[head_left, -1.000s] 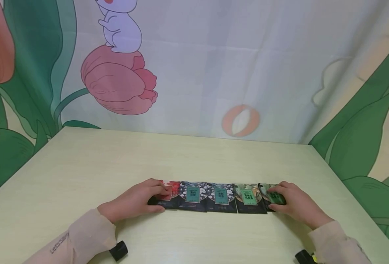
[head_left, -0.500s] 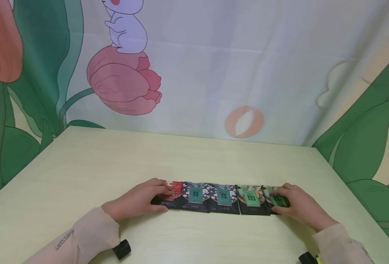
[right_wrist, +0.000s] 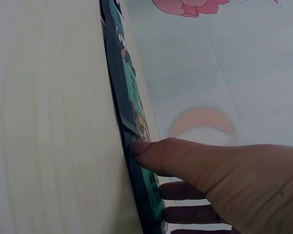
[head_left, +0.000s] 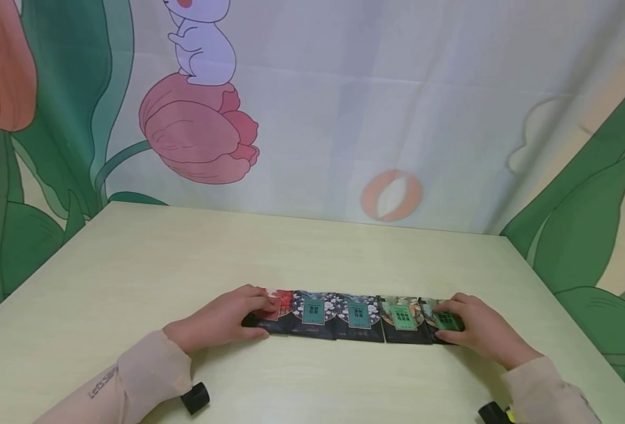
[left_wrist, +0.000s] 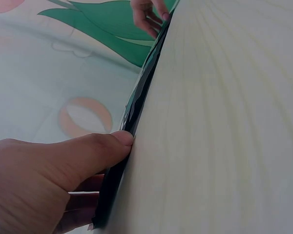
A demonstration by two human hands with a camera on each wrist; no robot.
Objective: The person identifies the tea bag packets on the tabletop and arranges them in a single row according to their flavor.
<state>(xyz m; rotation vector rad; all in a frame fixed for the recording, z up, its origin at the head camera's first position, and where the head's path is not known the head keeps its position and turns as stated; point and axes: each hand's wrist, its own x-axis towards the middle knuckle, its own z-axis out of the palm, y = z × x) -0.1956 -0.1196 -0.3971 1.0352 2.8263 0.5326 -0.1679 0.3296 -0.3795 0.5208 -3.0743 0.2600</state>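
Note:
Several flat printed sachets lie side by side in a row on the table, their edges meeting or slightly overlapping. At the left end my left hand (head_left: 228,318) holds the red-topped sachet (head_left: 281,324), thumb along its near edge and fingers over its far part. Two dark floral sachets (head_left: 313,312) with teal labels fill the middle, followed by a sachet with a bright green label (head_left: 402,321). My right hand (head_left: 482,330) grips the green sachet (head_left: 446,321) at the right end; its thumb (right_wrist: 156,151) presses the near edge in the right wrist view. Both hands partly cover the end sachets.
The pale wooden table (head_left: 312,253) reaches back to a printed curtain (head_left: 312,106) with tulips and a white animal. Black wrist-worn devices (head_left: 196,398) sit under both sleeves, close to the tabletop.

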